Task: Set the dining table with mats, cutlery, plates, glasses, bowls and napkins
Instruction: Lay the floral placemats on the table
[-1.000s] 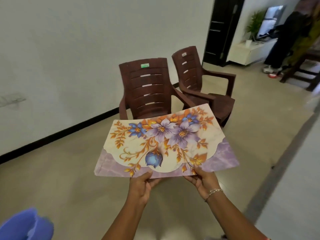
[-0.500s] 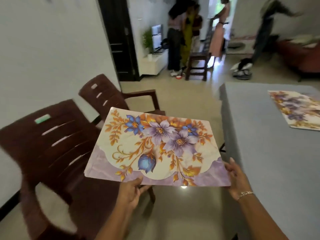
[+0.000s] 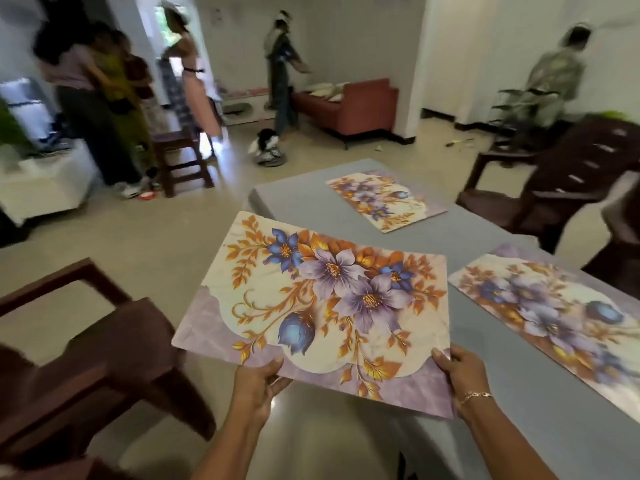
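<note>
Swung away from the chair [image 3: 104, 344], the floral mat [image 3: 325, 306] now hangs over the worktop [image 3: 298, 199] edge, long axis left-right, purple border nearest the person. Left hand [image 3: 258, 386] and right hand [image 3: 462, 379] pinch that border between their fingers [image 3: 442, 359].

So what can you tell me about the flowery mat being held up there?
The held mat is a thin, stiff-looking rectangular sheet, glossy like plastic. It is cream with purple and blue flowers, orange leaves and a scalloped lilac marbled border. It is held roughly flat, partly over the edge of the grey table. The left hand and right hand pinch its near edge.
</note>
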Demonstrator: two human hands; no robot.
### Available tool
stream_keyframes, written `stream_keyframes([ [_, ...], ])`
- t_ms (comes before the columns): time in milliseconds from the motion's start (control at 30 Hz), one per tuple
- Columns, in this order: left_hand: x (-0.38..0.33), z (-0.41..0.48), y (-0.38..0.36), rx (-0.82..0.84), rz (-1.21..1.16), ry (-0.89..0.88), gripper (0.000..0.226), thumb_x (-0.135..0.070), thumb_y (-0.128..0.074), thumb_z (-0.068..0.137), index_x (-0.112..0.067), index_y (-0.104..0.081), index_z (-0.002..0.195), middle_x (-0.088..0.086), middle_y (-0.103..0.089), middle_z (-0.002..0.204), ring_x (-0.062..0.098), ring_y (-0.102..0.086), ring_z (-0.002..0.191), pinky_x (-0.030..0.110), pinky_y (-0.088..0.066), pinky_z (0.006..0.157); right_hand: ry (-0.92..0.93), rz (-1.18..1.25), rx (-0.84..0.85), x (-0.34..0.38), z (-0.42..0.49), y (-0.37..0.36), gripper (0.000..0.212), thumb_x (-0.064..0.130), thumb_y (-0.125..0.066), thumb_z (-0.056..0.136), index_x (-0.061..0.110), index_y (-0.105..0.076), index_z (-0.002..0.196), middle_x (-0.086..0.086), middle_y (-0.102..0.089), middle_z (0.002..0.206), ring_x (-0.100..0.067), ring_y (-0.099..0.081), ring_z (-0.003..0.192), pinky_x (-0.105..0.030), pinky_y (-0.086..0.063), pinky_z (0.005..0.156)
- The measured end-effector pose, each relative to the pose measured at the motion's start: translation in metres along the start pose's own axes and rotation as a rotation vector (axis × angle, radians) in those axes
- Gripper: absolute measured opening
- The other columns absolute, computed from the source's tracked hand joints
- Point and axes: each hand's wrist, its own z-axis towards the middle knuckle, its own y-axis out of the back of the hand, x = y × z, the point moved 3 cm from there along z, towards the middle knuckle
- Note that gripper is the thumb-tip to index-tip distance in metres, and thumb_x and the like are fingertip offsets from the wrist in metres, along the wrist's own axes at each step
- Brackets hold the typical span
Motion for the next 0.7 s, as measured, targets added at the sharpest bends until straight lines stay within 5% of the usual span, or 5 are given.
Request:
stream_keyframes([
  [167,-0.003,0.072,-0.062,0.161,0.101,0.129,0.037,0.016,-0.051,0.084,-0.002,-0.053,0.116,0.009,-0.064,0.074,0.021,-0.065,0.058,0.025,-0.054,0.043,-0.011,0.053,-0.288,-0.01,0.011,0.025,0.018,-0.009,-0.059,0.082,-0.012,-0.061,0.1,-0.012,-0.063,0.089,-0.028,-0.053,0.086,-0.035,-0.049,0.075],
  [333,-0.007,0.131,-0.093,0.281,0.167,0.214,0.034,0.011,-0.055,0.084,0.0,-0.055,0.116,0.007,-0.067,0.076,0.023,-0.064,0.066,0.027,-0.054,0.054,-0.032,0.014,-0.492,-0.013,0.012,0.013,0.025,-0.013,-0.057,0.081,-0.008,-0.06,0.106,-0.016,-0.062,0.098,-0.028,-0.053,0.084,-0.033,-0.044,0.076],
  [533,-0.017,0.169,-0.107,0.384,0.153,0.32,0.022,-0.03,-0.043,0.098,-0.013,-0.054,0.108,0.008,-0.062,0.094,0.026,-0.059,0.083,0.033,-0.056,0.056,-0.131,-0.233,-0.613,-0.029,0.007,-0.013,0.015,0.005,-0.057,0.088,0.003,-0.059,0.103,-0.013,-0.061,0.098,-0.03,-0.055,0.087,-0.042,-0.049,0.083],
  [633,-0.022,0.183,-0.114,0.441,0.244,0.306,0.021,-0.03,-0.04,0.099,-0.018,-0.056,0.097,0.008,-0.062,0.093,0.027,-0.059,0.083,0.037,-0.05,0.074,-0.166,-0.325,-0.684,-0.032,-0.001,-0.016,0.006,0.005,-0.057,0.088,0.008,-0.055,0.093,-0.014,-0.063,0.094,-0.03,-0.057,0.082,-0.041,-0.052,0.079],
  [700,-0.025,0.193,-0.117,0.489,0.292,0.277,0.02,-0.027,-0.04,0.1,-0.016,-0.056,0.106,0.007,-0.063,0.094,0.027,-0.06,0.084,0.039,-0.053,0.069,-0.203,-0.358,-0.724,-0.034,-0.007,-0.011,0.005,0.004,-0.057,0.088,0.007,-0.054,0.091,-0.014,-0.061,0.093,-0.029,-0.054,0.081,-0.035,-0.047,0.072],
])
